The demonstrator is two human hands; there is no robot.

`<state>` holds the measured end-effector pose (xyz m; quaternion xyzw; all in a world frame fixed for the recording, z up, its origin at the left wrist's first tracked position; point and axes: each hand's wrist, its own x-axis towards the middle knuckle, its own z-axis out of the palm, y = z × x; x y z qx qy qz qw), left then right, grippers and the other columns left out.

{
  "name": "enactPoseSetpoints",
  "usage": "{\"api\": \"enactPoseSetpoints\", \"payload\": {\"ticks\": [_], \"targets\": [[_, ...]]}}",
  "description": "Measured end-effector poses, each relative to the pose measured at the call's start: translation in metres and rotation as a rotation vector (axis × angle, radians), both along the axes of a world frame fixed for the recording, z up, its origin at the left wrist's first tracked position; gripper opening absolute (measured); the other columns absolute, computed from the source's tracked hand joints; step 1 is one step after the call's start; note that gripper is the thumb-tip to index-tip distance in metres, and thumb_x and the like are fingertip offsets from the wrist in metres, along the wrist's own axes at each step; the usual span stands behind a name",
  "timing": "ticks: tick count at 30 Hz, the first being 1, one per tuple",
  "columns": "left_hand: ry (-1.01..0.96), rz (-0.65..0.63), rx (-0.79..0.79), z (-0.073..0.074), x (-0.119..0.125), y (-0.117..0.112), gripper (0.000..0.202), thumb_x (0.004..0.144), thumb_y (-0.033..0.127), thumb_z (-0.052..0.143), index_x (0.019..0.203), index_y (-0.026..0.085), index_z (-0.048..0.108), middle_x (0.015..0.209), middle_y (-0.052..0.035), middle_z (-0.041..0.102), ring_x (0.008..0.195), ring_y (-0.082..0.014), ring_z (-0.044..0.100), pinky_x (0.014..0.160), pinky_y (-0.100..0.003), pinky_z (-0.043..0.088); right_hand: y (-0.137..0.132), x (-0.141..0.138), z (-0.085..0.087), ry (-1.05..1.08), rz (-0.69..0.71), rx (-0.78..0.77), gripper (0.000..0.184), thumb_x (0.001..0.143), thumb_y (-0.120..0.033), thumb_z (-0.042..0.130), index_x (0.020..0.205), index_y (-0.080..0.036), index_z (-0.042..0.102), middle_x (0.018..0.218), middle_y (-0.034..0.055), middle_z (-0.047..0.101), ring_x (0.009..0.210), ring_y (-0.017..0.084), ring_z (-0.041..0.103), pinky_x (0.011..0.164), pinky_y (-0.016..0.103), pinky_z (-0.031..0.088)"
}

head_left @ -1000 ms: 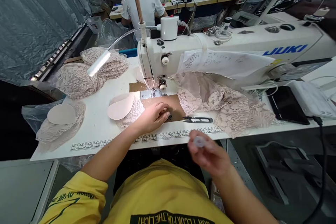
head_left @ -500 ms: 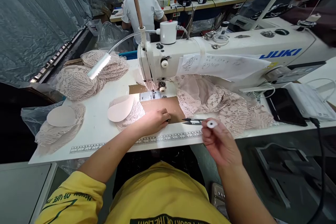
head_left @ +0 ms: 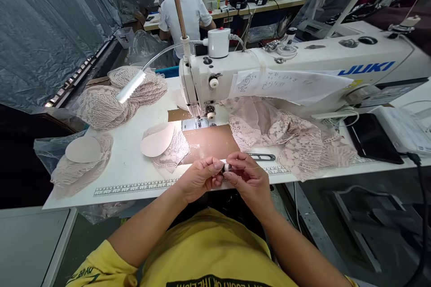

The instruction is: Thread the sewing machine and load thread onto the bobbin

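My left hand (head_left: 198, 177) and my right hand (head_left: 247, 175) meet at the front edge of the white sewing table (head_left: 134, 166). Both pinch a small white bobbin (head_left: 226, 167) with a dark piece at its left end. Just beyond my hands lies a brown card plate (head_left: 210, 141) under the needle of the white JUKI sewing machine (head_left: 269, 71). Thread snips (head_left: 262, 157) lie on the table behind my right hand.
Beige lace pieces (head_left: 292, 139) are heaped to the right of the needle. Lace cups with oval pads (head_left: 158, 141) lie left, with more lace (head_left: 111, 98) behind. A gooseneck lamp (head_left: 129, 85) shines on the plate. A black tablet (head_left: 372, 136) lies right. Another person (head_left: 188, 9) sits beyond.
My left hand left the brown plate and came back to the table edge. My right hand carried the bobbin left to meet it; both now hold it.
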<state>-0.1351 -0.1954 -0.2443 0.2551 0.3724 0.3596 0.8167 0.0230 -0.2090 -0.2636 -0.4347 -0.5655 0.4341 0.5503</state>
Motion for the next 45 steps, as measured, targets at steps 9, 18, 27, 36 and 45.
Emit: {"api": "enactPoseSetpoints", "payload": {"ticks": [9, 18, 27, 36, 45], "targets": [[-0.151, 0.060, -0.062, -0.004, 0.006, -0.004, 0.040, 0.065, 0.035, 0.083, 0.072, 0.012, 0.052, 0.057, 0.0045, 0.052, 0.051, -0.0023, 0.047, 0.052, -0.012, 0.043, -0.002, -0.006, -0.002, 0.239, 0.093, -0.170, 0.022, 0.071, -0.028, 0.077, 0.093, -0.030, 0.076, 0.109, 0.0041, 0.062, 0.082, 0.015, 0.059, 0.072, 0.029, 0.052], [-0.212, 0.114, -0.102, -0.007, 0.004, -0.006, 0.034, 0.065, 0.029, 0.084, 0.077, 0.009, 0.059, 0.067, 0.0015, 0.057, 0.052, 0.0000, 0.048, 0.050, -0.008, 0.045, -0.003, -0.007, -0.003, 0.174, 0.144, -0.216, 0.027, 0.076, -0.031, 0.073, 0.103, -0.031, 0.074, 0.124, 0.0050, 0.059, 0.072, 0.011, 0.060, 0.073, 0.031, 0.055], [-0.228, 0.202, -0.103, -0.006, 0.006, -0.007, 0.028, 0.071, 0.026, 0.079, 0.093, 0.014, 0.065, 0.069, 0.0026, 0.057, 0.055, -0.0029, 0.052, 0.052, -0.013, 0.051, -0.005, -0.008, -0.015, -0.475, 0.048, 0.456, 0.054, 0.094, -0.028, 0.047, 0.146, -0.033, 0.033, 0.151, 0.0093, 0.034, 0.132, 0.025, 0.042, 0.098, 0.042, 0.047], [-0.223, 0.244, -0.125, -0.009, 0.007, -0.008, 0.031, 0.068, 0.028, 0.082, 0.090, 0.010, 0.069, 0.067, 0.0010, 0.059, 0.049, -0.0010, 0.049, 0.047, -0.010, 0.048, 0.000, -0.007, -0.015, -0.676, -0.009, 0.568, 0.057, 0.094, -0.034, 0.047, 0.148, -0.028, 0.029, 0.143, 0.0160, 0.040, 0.124, 0.028, 0.049, 0.088, 0.042, 0.051], [-0.257, 0.292, -0.148, -0.013, 0.007, -0.009, 0.030, 0.068, 0.028, 0.082, 0.088, 0.010, 0.067, 0.061, 0.0041, 0.055, 0.046, -0.0001, 0.048, 0.045, -0.008, 0.046, 0.000, -0.007, -0.010, -0.624, 0.008, 0.556, 0.047, 0.092, -0.031, 0.050, 0.138, -0.024, 0.045, 0.129, 0.0155, 0.051, 0.115, 0.026, 0.053, 0.089, 0.042, 0.050]]}}
